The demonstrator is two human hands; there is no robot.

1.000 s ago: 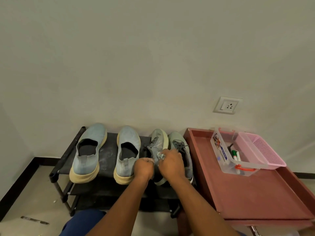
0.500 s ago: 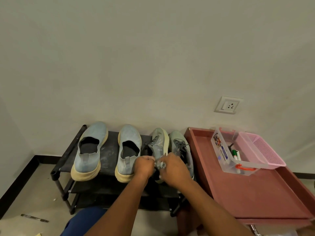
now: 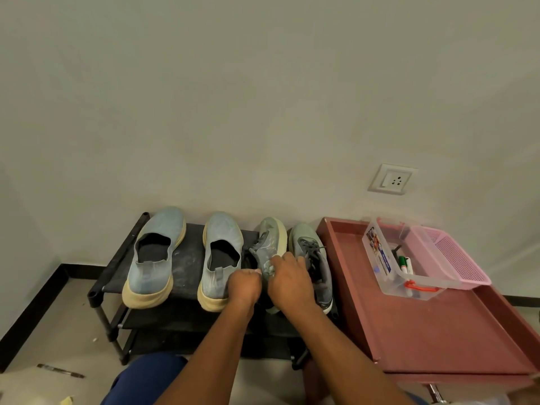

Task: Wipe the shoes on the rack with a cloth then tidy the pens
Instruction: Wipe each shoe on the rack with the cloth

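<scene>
Four shoes stand on a black rack (image 3: 117,258): two light blue slip-ons (image 3: 155,258) (image 3: 220,252) on the left, two grey-green laced sneakers (image 3: 270,238) (image 3: 314,252) on the right. The left sneaker is tilted onto its side. My left hand (image 3: 244,285) grips that sneaker near its heel. My right hand (image 3: 287,282) presses a small crumpled grey cloth (image 3: 268,268) against its side. Pens (image 3: 404,266) lie in a clear plastic box (image 3: 380,258) on the red tray table (image 3: 423,331).
A pink mesh basket (image 3: 455,258) sits against the clear box. One dark pen (image 3: 60,371) lies on the floor at lower left. A wall socket (image 3: 391,179) is above the table. My knee in blue cloth (image 3: 146,378) is below the rack.
Both hands shifted slightly up and back on the tilted sneaker, with the cloth rubbing along its side. The shoes and pens stay where they were.
</scene>
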